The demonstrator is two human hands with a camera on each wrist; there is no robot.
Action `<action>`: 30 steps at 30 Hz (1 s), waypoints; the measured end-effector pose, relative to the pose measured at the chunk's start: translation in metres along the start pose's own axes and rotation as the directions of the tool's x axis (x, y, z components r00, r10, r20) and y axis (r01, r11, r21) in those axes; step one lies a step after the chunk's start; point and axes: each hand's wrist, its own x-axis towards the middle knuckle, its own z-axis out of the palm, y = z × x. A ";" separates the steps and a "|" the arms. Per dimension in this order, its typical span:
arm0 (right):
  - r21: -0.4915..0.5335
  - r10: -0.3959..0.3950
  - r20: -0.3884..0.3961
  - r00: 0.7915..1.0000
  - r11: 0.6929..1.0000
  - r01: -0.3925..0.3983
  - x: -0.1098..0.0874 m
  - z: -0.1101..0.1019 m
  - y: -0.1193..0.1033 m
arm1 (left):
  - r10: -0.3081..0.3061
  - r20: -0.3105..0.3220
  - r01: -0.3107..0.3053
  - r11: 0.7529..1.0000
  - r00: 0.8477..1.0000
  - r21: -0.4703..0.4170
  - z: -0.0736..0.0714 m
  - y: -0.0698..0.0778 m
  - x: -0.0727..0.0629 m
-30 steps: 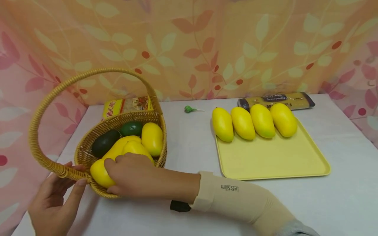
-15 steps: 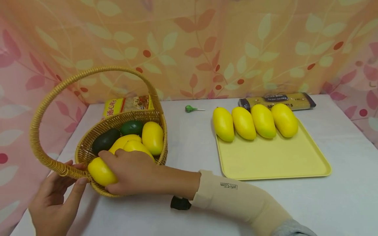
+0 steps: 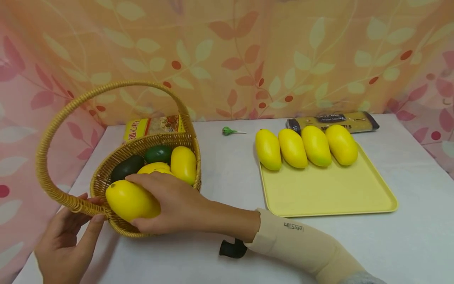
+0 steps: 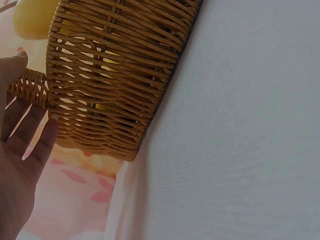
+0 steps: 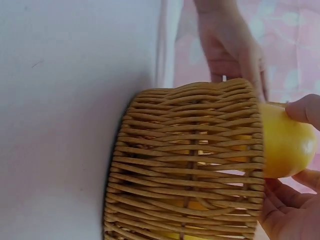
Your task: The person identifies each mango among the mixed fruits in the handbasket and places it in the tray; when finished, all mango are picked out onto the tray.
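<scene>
A wicker basket (image 3: 41, 157) with a tall arched handle stands at left. My left hand (image 3: 67, 244) pinches the foot of the handle at the rim, thumb on the near side. In the left wrist view its fingers lie behind the woven handle foot (image 4: 29, 89). My right hand (image 3: 173, 203) grips a yellow mango (image 3: 129, 201) at the basket's near side, thumb and fingers round it. The right wrist view shows this mango (image 5: 286, 142) rising above the rim. Inside the basket lie a dark avocado (image 3: 127, 167), a green avocado (image 3: 158, 154) and more mangoes (image 3: 183, 163).
A yellow tray (image 3: 330, 193) at right bears a row of several mangoes (image 3: 315, 146) along its far edge. Behind it lies a spaghetti packet (image 3: 333, 120). A green lollipop (image 3: 227, 131) is mid-table, and a yellow-and-red food packet (image 3: 142, 128) sits behind the basket.
My right hand has raised the mango and drawn it slightly to the right, showing more of the fruit. The left hand stays at the handle foot, and the basket has barely moved.
</scene>
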 end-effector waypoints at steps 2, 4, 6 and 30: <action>0.042 -0.010 -0.039 0.999 0.999 0.012 -0.004 -0.003 -0.001 | 0.012 0.000 -0.012 0.999 1.000 -0.037 0.000 -0.001 0.000; 0.088 -0.022 -0.078 0.997 0.996 0.029 -0.009 -0.007 -0.001 | 0.022 -0.002 -0.022 0.996 1.000 -0.084 0.000 -0.003 0.000; 0.145 -0.028 -0.108 0.994 0.988 0.044 -0.014 -0.011 -0.001 | 0.024 -0.005 -0.024 0.996 1.000 -0.090 0.000 -0.004 -0.001; 0.282 0.265 -0.274 0.924 0.941 -0.186 -0.105 -0.085 0.035 | 0.022 -0.009 -0.023 0.997 1.000 -0.080 0.000 -0.003 0.000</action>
